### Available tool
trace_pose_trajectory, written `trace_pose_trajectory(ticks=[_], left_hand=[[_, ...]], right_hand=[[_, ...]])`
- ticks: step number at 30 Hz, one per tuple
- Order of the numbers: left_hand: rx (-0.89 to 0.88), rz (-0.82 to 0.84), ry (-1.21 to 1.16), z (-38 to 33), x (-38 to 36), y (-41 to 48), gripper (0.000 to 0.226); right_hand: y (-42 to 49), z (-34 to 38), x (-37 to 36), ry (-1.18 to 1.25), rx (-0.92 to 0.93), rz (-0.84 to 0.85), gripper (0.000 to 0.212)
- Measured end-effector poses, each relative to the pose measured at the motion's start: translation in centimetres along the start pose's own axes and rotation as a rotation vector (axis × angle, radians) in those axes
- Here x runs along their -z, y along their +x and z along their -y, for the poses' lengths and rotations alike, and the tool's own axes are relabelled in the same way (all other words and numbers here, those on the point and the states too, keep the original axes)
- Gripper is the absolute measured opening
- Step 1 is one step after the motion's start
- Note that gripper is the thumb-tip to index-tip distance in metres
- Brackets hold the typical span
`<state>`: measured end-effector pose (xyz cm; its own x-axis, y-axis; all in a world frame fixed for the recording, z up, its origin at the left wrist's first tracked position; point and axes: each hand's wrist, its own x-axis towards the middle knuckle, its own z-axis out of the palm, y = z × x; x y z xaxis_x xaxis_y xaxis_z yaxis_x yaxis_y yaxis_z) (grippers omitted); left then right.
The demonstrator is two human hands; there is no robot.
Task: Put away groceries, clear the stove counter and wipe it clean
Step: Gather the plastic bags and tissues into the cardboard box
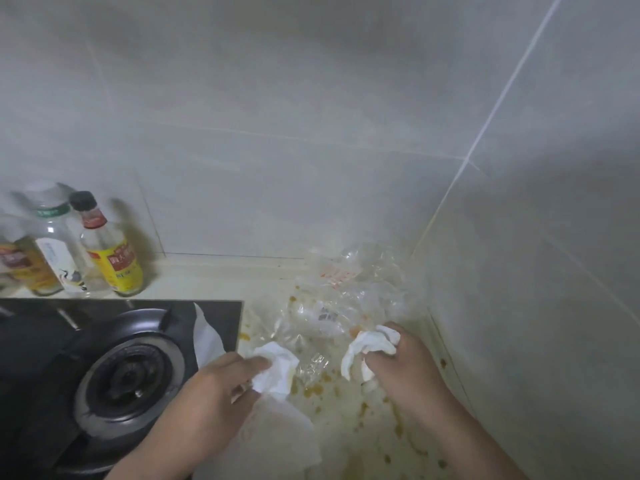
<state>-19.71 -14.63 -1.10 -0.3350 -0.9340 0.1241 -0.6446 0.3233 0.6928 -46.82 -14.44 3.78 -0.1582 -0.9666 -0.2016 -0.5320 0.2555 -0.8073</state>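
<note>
My left hand (221, 386) grips a crumpled white paper towel (277, 370) at the stove's right edge. My right hand (401, 362) is closed on a second wad of white paper towel (367, 346) further right, pressed to the counter. Between and behind the hands lies a crumpled clear plastic bag (343, 292) with red print, in the corner of the pale counter (346, 420). Orange-yellow sauce spots (313, 389) dot the counter around the hands. A larger sheet of paper towel (273, 441) lies under my left wrist.
A black gas stove (104, 372) with a round burner fills the lower left; a white towel strip (206, 337) lies on its right edge. Three condiment bottles (110, 251) stand behind it against the grey tiled wall. A side wall closes the counter on the right.
</note>
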Motion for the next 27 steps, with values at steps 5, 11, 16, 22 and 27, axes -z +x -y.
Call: trace_pose_trajectory(ticks=[5,11,16,22,27], left_hand=[[-0.004,-0.014,-0.027,-0.3,1.4,-0.6,0.063],[-0.032,-0.085,-0.149,-1.7,3.2,-1.6,0.049],[-0.024,-0.098,-0.175,-1.3,4.6,-2.9,0.05],[0.058,-0.13,-0.087,1.3,5.9,-5.7,0.056],[0.12,-0.122,-0.084,2.8,5.7,-7.5,0.084]], right_hand=[[-0.9,2.4,-0.5,0.125,-0.078,0.066,0.017],[-2.8,3.4,-1.7,0.287,-0.097,0.14,0.014],[-1.8,1.9,-3.2,0.51,0.005,0.164,0.026],[-4.1,-0.9,-5.6,0.262,-0.52,0.202,0.028],[-6.0,-4.0,-10.3,-0.129,-0.295,0.359,0.028]])
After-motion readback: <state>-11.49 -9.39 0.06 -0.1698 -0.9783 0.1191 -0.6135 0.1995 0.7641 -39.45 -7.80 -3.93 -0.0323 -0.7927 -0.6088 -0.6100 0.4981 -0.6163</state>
